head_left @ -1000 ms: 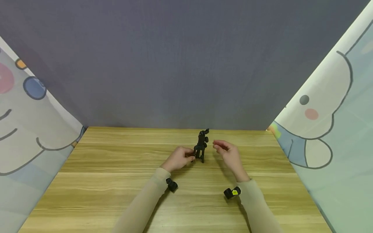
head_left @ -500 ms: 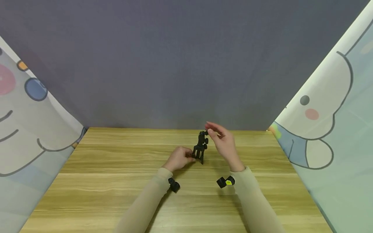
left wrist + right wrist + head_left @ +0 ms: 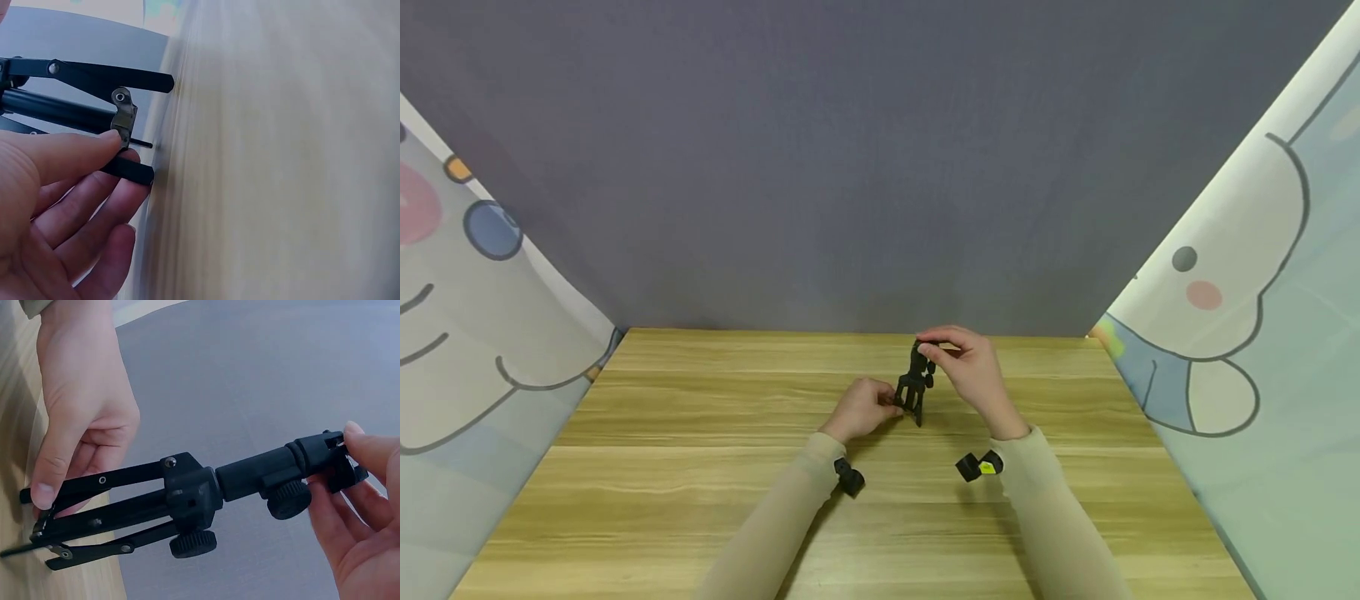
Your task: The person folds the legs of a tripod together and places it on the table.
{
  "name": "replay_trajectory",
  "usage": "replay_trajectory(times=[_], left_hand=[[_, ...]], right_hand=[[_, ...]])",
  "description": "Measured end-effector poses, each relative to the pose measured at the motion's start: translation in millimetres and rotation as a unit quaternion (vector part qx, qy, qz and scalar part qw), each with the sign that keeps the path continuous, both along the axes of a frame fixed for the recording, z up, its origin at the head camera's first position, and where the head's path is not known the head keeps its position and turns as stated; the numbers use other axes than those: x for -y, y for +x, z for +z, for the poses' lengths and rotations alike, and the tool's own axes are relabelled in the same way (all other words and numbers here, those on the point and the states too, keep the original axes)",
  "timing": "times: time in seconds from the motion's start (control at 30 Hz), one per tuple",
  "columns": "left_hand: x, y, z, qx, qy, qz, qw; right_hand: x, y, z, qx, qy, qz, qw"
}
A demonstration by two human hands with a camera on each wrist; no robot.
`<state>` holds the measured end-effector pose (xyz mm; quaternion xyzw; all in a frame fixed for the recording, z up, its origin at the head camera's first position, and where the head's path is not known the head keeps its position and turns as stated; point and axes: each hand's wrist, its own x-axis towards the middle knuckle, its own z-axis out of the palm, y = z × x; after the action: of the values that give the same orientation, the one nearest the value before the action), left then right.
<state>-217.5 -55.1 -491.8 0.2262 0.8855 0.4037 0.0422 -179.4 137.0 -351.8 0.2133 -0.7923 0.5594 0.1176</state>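
Note:
A small black tripod [image 3: 913,385] stands on the wooden table with its legs spread. My left hand [image 3: 859,408] pinches one leg low down, close to the foot; in the left wrist view the thumb lies by a metal bracket [image 3: 124,115] between the legs. At the top, my right hand [image 3: 973,372] holds the tripod head [image 3: 331,453] between thumb and fingers. The right wrist view shows two ribbed knobs, an upper knob [image 3: 289,499] and a lower knob [image 3: 193,544], along the tripod's side. Part of the head is hidden by the right fingers.
The wood-grained table [image 3: 700,500] meets a grey wall panel [image 3: 850,167] behind the tripod. Cartoon-printed sheets hang at both sides, the left sheet [image 3: 490,333] and the right sheet [image 3: 1262,500]. Both wrists carry small black cameras.
My right hand has moved left and up from beside the tripod, and its fingers now hold the head. My left hand stays at the leg, and the tripod has barely shifted.

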Motion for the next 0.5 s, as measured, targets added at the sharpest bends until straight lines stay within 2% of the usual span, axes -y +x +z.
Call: replay_trajectory(times=[0.23, 0.5], left_hand=[[0.7, -0.6, -2.8, -0.013, -0.002, 0.007, 0.9999], [6.2, 2.2, 0.9, -0.003, 0.016, 0.008, 0.9998]], right_hand=[[0.5, -1.0, 0.5, 0.014, -0.002, 0.024, 1.000], [0.9, 0.4, 2.1, 0.003, -0.001, 0.008, 1.000]])
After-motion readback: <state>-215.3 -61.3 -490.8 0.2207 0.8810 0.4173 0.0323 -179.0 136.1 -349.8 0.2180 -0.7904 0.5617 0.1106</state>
